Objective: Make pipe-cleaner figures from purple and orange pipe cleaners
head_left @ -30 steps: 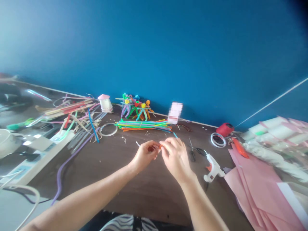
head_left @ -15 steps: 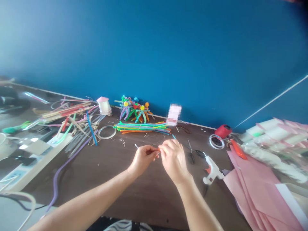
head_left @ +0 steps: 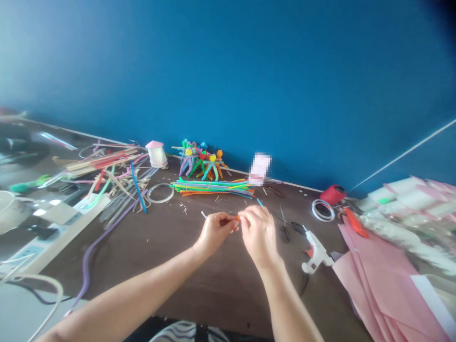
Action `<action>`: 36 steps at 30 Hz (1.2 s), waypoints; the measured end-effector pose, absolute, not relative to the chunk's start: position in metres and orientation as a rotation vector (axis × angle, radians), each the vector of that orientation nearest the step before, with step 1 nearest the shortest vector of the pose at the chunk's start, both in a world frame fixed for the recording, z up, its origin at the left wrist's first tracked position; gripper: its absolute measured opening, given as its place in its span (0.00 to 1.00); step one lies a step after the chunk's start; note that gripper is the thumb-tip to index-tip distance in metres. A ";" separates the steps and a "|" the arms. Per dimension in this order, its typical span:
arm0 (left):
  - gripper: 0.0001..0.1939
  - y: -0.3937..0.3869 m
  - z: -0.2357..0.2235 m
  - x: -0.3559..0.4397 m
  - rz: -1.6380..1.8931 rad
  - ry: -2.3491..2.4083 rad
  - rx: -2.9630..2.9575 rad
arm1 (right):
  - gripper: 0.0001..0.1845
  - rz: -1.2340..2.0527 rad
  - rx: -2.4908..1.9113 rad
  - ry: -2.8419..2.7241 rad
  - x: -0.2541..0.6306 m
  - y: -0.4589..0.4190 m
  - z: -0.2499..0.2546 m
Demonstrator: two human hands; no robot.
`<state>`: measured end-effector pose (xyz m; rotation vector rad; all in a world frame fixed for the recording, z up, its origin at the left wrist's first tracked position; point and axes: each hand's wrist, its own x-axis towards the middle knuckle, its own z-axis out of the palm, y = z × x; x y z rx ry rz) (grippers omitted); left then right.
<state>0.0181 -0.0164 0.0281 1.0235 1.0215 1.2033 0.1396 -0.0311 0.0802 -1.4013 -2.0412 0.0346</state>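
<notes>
Above the middle of the table my left hand [head_left: 214,233] and my right hand [head_left: 259,233] meet, fingertips almost touching. Both are closed in a pinch on a small orange piece of pipe cleaner [head_left: 235,218], mostly covered by the fingers. A short pale tip [head_left: 203,214] shows beyond my left hand, and a blue tip [head_left: 259,202] beyond my right; whether either is held is unclear. Behind the hands lies a bundle of coloured pipe cleaners [head_left: 213,186]. Several small pipe-cleaner figures [head_left: 212,166] stand against the wall. Black-handled scissors [head_left: 284,230] lie right of my right hand.
A white glue gun [head_left: 316,254] and pink sheets [head_left: 374,280] lie at right, near a red spool [head_left: 333,194] and a ring of ribbon or wire [head_left: 323,211]. At left are a power strip [head_left: 76,237], loose sticks [head_left: 103,164] and a small pink-topped pot [head_left: 156,154].
The view has shifted slightly. Both hands keep their pinch, and a bit more orange shows between the fingertips.
</notes>
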 end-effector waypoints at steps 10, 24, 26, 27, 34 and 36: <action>0.15 -0.005 0.038 0.021 1.119 0.880 0.641 | 0.12 0.436 -1.319 -1.600 0.157 -0.016 0.061; 0.12 -0.008 0.035 0.028 1.312 0.913 0.863 | 0.08 0.450 -1.323 -1.648 0.143 -0.027 0.065; 0.12 -0.008 0.031 0.028 1.349 0.945 0.919 | 0.07 0.420 -1.314 -1.639 0.140 -0.030 0.065; 0.12 -0.009 0.030 0.028 1.358 0.953 0.943 | 0.07 0.384 -1.312 -1.640 0.139 -0.031 0.065; 0.12 -0.012 0.033 0.024 1.310 0.903 0.856 | 0.07 0.334 -1.298 -1.668 0.144 -0.038 0.066; 0.12 -0.013 0.034 0.021 1.276 0.896 0.868 | 0.06 0.364 -1.305 -1.606 0.147 -0.038 0.066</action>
